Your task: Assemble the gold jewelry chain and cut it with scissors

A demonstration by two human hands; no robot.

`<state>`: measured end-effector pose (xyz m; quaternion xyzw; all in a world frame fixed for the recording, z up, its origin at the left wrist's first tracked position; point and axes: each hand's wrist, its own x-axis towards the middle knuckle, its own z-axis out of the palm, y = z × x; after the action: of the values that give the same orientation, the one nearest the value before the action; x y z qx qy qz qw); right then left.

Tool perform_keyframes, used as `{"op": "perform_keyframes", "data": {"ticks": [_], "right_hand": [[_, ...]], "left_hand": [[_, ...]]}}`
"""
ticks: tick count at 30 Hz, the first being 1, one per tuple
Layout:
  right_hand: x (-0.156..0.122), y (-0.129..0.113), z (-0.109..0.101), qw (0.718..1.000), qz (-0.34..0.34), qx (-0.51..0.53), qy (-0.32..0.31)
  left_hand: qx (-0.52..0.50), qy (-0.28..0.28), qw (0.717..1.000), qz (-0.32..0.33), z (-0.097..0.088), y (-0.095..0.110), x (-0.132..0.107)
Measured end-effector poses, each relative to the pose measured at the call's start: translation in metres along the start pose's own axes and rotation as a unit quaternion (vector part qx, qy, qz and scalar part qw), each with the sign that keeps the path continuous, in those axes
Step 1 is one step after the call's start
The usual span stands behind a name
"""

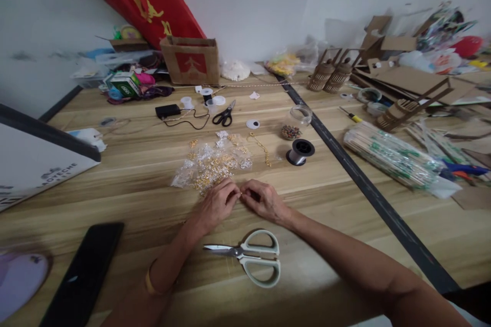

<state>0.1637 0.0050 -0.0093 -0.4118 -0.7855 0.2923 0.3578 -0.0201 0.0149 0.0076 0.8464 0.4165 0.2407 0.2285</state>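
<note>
My left hand (221,199) and my right hand (264,201) meet fingertip to fingertip just above the wooden table. Both are closed in a pinch around a tiny gold-coloured piece, too small to name. Right behind my left hand lies a pile of gold and silver jewellery findings (215,166), partly in clear plastic bags. A gold chain (262,149) rests beyond my right hand. Nearer to me, below the hands, are scissors with pale handles (245,256), their blades pointing left. A spool of clear thread (300,152) stands to the right of the chain.
A jar of beads (295,125) and small black scissors (224,114) sit farther back. A dark phone (82,273) lies at left, near a white box (42,158). Bagged sticks (395,158) and small bamboo baskets (332,74) occupy the right side.
</note>
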Motion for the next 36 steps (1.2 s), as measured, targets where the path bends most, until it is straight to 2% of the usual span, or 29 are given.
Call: {"op": "perform_keyframes", "data": {"ticks": [7,24,36], "right_hand": [[-0.0004,-0.0013,0.001,1.0,0.0,0.004,0.015],[-0.0012,-0.0005,0.0016,1.0,-0.016,0.007,0.013],[-0.0021,0.0001,0.0027,1.0,-0.019,0.011,0.014]], "left_hand": [[-0.015,-0.002,1.0,-0.004,0.0007,-0.0012,-0.0006],[-0.019,0.039,0.999,0.012,0.0027,-0.0014,0.0005],[-0.036,0.029,0.999,0.006,0.0012,-0.0012,0.0003]]}}
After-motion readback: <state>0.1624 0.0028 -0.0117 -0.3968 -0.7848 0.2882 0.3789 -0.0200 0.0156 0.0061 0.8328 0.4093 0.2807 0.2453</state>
